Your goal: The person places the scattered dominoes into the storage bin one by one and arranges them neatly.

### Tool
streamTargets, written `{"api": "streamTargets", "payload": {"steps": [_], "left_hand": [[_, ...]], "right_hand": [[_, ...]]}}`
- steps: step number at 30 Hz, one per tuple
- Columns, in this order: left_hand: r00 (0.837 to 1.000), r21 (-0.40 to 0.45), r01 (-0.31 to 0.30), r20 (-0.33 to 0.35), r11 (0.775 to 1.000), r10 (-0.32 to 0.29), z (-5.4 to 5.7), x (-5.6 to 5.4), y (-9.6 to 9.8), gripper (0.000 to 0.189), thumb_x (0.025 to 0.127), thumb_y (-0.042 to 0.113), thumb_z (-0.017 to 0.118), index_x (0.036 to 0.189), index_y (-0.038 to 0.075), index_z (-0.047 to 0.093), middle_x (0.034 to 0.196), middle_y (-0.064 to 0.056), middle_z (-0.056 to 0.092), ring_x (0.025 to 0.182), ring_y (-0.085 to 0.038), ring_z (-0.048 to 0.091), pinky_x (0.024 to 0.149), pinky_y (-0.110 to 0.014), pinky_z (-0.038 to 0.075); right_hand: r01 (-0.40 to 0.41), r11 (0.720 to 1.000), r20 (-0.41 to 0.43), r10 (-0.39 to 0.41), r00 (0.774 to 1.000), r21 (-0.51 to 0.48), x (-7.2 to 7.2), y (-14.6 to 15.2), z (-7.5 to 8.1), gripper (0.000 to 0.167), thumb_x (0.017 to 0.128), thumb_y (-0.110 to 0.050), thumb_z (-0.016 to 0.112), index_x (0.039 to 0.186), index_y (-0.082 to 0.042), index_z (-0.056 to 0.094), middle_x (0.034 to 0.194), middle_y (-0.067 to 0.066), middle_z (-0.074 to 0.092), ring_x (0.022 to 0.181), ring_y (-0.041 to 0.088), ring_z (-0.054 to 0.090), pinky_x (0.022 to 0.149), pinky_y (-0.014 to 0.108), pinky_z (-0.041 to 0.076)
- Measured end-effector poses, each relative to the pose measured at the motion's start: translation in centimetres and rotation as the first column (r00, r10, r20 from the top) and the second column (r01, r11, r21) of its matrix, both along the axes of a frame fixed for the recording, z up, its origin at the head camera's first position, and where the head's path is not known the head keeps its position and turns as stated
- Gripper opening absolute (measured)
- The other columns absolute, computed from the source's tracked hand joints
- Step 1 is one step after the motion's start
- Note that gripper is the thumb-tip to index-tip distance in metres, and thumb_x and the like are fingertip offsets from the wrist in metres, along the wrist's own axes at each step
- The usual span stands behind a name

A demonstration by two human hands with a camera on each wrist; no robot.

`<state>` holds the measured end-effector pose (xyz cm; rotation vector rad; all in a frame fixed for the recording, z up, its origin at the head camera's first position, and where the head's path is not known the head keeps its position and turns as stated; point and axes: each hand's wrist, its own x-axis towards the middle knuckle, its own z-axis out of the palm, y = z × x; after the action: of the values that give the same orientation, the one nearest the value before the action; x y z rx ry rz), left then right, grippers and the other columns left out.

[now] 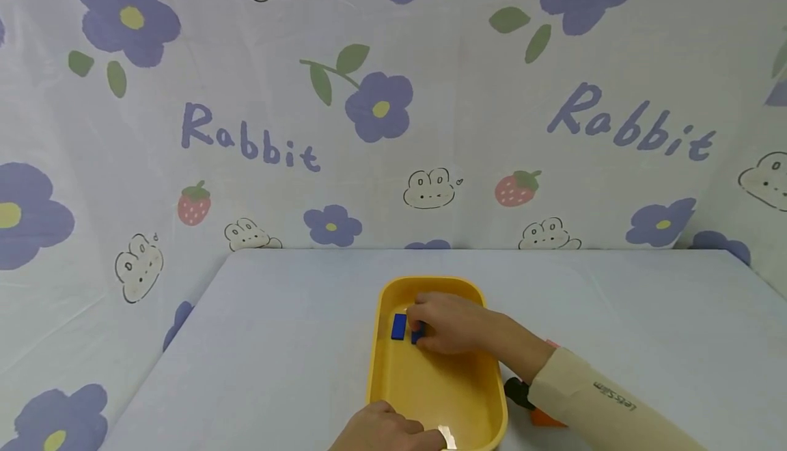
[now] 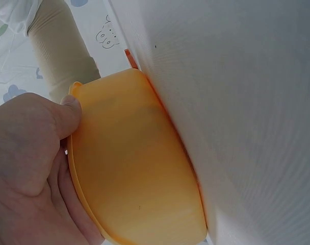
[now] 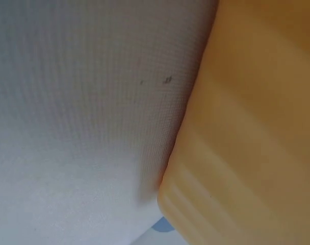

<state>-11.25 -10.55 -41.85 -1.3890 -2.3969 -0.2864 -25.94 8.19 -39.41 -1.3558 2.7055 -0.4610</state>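
Left hand (image 1: 384,429) grips the near rim of the yellow oval plastic tray (image 1: 430,396), thumb hooked over. Farther in, a small blue rectangular block (image 1: 399,326) stands long-axis near-to-far, just left of the right hand (image 1: 449,322), whose curled fingertips pinch a second blue block (image 1: 418,334).

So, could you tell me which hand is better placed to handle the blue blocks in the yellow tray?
Right hand: its fingers already rest on the small blue blocks. The left hand grips the yellow plastic tray's near rim.

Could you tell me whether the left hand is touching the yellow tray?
Touching. The left wrist view shows the left hand with its thumb pressed on the rim of the yellow tray.
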Motion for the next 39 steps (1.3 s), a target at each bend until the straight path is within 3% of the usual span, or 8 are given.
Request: {"api": "streamTargets", "payload": {"steps": [9, 14, 18, 28, 36, 39], "left_hand": [[0.999, 0.004, 0.004, -0.035, 1.000, -0.004, -0.12, -0.05, 0.02, 0.020, 0.091, 0.042, 0.068, 0.080, 0.028, 0.059, 0.054, 0.018, 0.032, 0.046, 0.007, 0.015, 0.051, -0.010, 0.017], [1.000, 0.009, 0.011, 0.004, 1.000, -0.011, -0.18, -0.06, -0.02, 0.022, 0.094, 0.041, 0.066, 0.080, 0.027, 0.057, 0.055, 0.018, 0.029, 0.046, 0.008, 0.015, 0.051, -0.010, 0.017], [1.000, 0.000, 0.010, -0.007, 1.000, -0.010, -0.15, -0.09, -0.02, 0.022, 0.093, 0.040, 0.068, 0.080, 0.027, 0.056, 0.055, 0.018, 0.028, 0.047, 0.007, 0.016, 0.051, -0.010, 0.017], [1.000, -0.015, 0.003, 0.014, 1.000, -0.003, 0.01, -0.05, -0.05, 0.016, 0.094, 0.040, 0.066, 0.084, 0.028, 0.062, 0.056, 0.020, 0.037, 0.049, 0.010, 0.025, 0.055, -0.008, 0.022], [1.000, 0.016, 0.015, 0.002, 1.000, -0.015, -0.25, -0.14, -0.13, 0.018, 0.096, 0.041, 0.064, 0.084, 0.028, 0.062, 0.057, 0.020, 0.040, 0.049, 0.010, 0.031, 0.055, -0.008, 0.024], [0.999, 0.010, 0.019, -0.042, 1.000, -0.019, -0.30, -0.21, -0.18, 0.017, 0.095, 0.041, 0.065, 0.084, 0.028, 0.062, 0.057, 0.019, 0.042, 0.049, 0.009, 0.034, 0.056, -0.009, 0.026]], "right_hand": [[-0.004, 1.000, -0.031, 0.003, 1.000, -0.016, -0.17, -0.41, -0.22, 0.015, 0.087, -0.018, 0.078, 0.094, -0.013, 0.066, 0.087, -0.002, 0.054, 0.077, 0.012, 0.048, 0.075, 0.025, 0.046], [-0.013, 0.999, -0.052, 0.012, 0.999, -0.033, -0.17, -0.61, -0.32, 0.014, 0.087, -0.016, 0.078, 0.093, -0.012, 0.066, 0.085, -0.001, 0.055, 0.075, 0.012, 0.047, 0.073, 0.025, 0.046], [-0.009, 0.999, -0.070, 0.007, 0.998, -0.037, -0.25, -0.72, -0.50, 0.014, 0.087, -0.016, 0.078, 0.092, -0.012, 0.065, 0.085, -0.001, 0.055, 0.076, 0.012, 0.048, 0.073, 0.025, 0.046], [0.006, 0.999, -0.072, -0.008, 0.997, -0.032, -0.39, -0.89, -0.88, 0.013, 0.088, -0.019, 0.077, 0.095, -0.014, 0.067, 0.087, -0.002, 0.057, 0.078, 0.012, 0.048, 0.075, 0.026, 0.047], [-0.006, 0.999, -0.069, 0.004, 0.998, -0.034, -0.24, -0.65, -0.55, 0.015, 0.089, -0.022, 0.077, 0.097, -0.013, 0.069, 0.090, -0.001, 0.060, 0.079, 0.012, 0.049, 0.077, 0.027, 0.047], [-0.007, 0.999, -0.071, 0.004, 0.998, -0.039, -0.01, -0.39, -0.13, 0.015, 0.089, -0.022, 0.075, 0.099, -0.012, 0.070, 0.093, 0.000, 0.061, 0.081, 0.013, 0.051, 0.079, 0.028, 0.048]]}}
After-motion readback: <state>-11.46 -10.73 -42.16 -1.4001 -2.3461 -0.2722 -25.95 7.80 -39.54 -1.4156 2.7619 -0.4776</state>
